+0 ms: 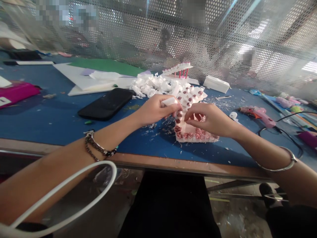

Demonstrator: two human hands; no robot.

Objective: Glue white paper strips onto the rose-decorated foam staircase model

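A white foam block (195,136) edged with small pink and red rosettes lies on the blue table (49,122) in front of me. My left hand (153,109) is closed around a small white strip (169,101) just left of the block's top. My right hand (208,119) rests over the block with its fingertips pinched at the rosettes; whether anything is in the pinch I cannot make out. Behind the block sits a heap of white rolled paper pieces (153,84).
A black phone (106,103) lies to the left, a pink glue gun (257,114) with a black cable to the right. White and green sheets (99,71), a white foam bar (216,83) and a magenta item (16,92) lie further back. A perforated metal screen (223,39) closes the table's far side.
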